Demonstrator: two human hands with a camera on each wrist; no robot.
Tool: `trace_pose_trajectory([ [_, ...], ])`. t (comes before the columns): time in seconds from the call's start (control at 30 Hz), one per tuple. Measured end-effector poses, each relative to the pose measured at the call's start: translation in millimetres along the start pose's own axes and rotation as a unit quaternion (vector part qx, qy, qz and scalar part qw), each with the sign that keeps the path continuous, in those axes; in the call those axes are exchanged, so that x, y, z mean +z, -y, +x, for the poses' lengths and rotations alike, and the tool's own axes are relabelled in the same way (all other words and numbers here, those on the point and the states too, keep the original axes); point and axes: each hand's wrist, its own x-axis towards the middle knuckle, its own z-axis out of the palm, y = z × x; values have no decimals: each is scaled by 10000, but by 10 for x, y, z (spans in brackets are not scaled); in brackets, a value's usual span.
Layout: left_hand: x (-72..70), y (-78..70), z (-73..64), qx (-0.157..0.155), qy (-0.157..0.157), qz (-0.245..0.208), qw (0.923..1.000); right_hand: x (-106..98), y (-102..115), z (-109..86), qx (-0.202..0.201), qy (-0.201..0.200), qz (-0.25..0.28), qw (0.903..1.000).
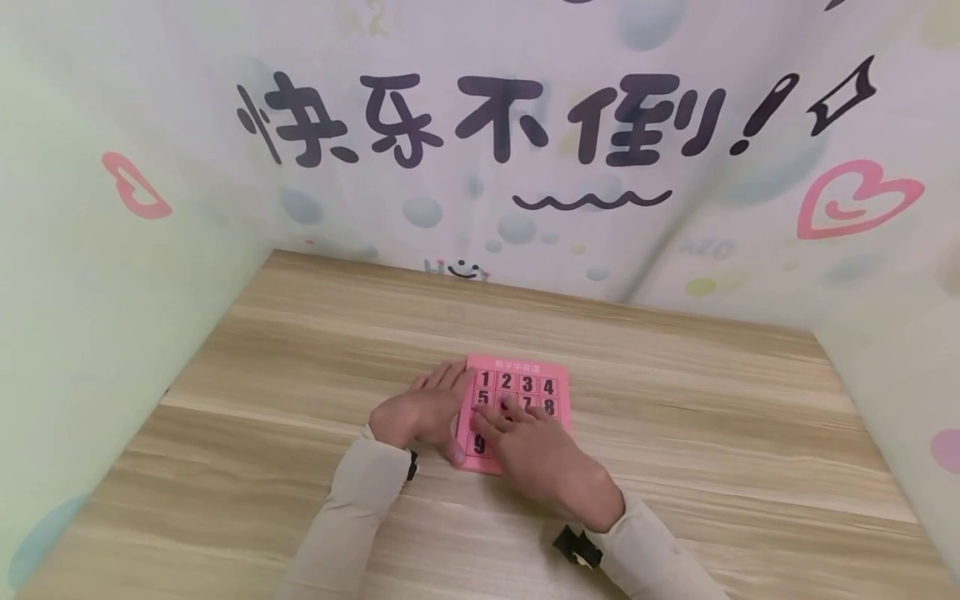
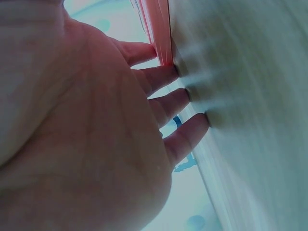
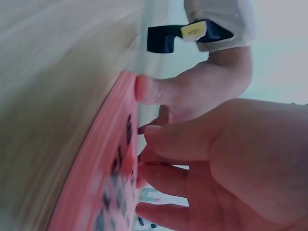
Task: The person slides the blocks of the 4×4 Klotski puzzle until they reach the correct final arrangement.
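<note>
A pink sliding number puzzle (image 1: 517, 364) lies flat on the wooden table, its black-numbered tiles facing up. Along its left edge rests my left hand (image 1: 420, 408), thumb at the near left corner. In the left wrist view, the fingers of the left hand (image 2: 106, 130) are fairly straight, with tips down at the table and beside the puzzle's edge (image 2: 161, 29). My right hand (image 1: 543, 458) is spread over the lower tiles, fingertips at the middle rows, and hides several numbers. From the right wrist, fingertips of the right hand (image 3: 231, 159) are at the puzzle's face (image 3: 91, 159).
The wood-grain table (image 1: 712, 417) extends around the puzzle on all sides. Behind it hangs a printed white backdrop (image 1: 480, 200) with dark characters, and pale walls (image 1: 90, 275) flank the table. Each wrist wears a dark strap (image 1: 577, 546).
</note>
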Motion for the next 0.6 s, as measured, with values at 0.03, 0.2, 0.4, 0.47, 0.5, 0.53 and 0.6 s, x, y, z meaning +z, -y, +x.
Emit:
trace_pose_trajectory([
  [0.03,-1,0,-4,9,-12,-16,10000,-8,17,-22,-38,21,-11,10000],
  [0.2,-3,-4,-9,17,-40,-55,10000,-43,108,-156,-194,185,-147,9995],
  [0.4,6,-5,-1,0,-44,-92,9999,-39,187,-287,-313,431,-422,9977],
  [0.47,6,-6,-2,8,-41,-85,10000,-38,204,-308,-350,421,-486,9973],
  [0.5,7,-6,-1,10,-40,-83,10000,-39,211,-313,-373,405,-521,9971],
  [0.53,4,-7,-2,18,-44,-79,10000,-39,216,-315,-395,373,-572,9969],
  [0.6,-4,-5,-6,23,-52,-82,10000,-41,224,-315,-417,295,-618,9968],
])
